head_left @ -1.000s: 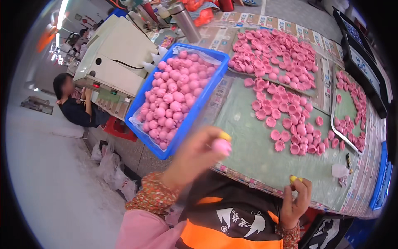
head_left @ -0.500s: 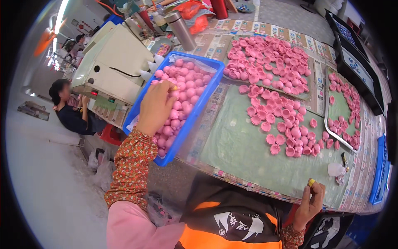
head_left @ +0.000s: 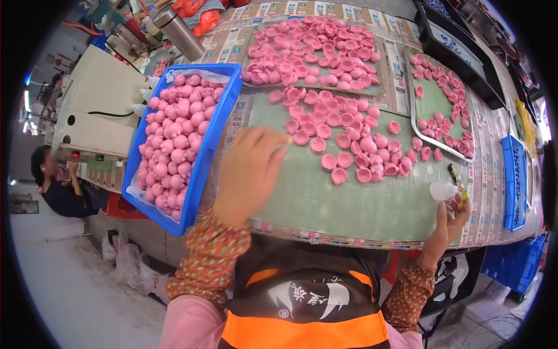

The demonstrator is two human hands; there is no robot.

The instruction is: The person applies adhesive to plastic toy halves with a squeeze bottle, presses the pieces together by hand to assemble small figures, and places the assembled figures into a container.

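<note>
Swinging back from the blue bin (head_left: 213, 142), the left hand (head_left: 250, 174) was out over the table. A second earlier it had a pink ball at its fingertips, and half a second earlier it was right over the bin. No ball showed at those fingers anymore, so my read was that one had been dropped off and the hand was freed up for the loose parts.

Grip-wise: the left fingers looked loosely bent, but the back of the hand hid the palm, so I couldn't tell if they were pinching anything. The pink balls (head_left: 171, 142) sat in the bin to the left of that hand, and the hollow pink half-shells (head_left: 333, 118) were scattered on the green sheet (head_left: 360, 209) beyond its fingertips, to the right.

The right hand (head_left: 450, 224) had shifted too, ending up right by the white squeeze bottle (head_left: 443, 191), which lay just ahead of its thumb. Touching or actually holding it? Couldn't tell, honestly. To me that looked like both hands getting back to the shell side of the job.
</note>
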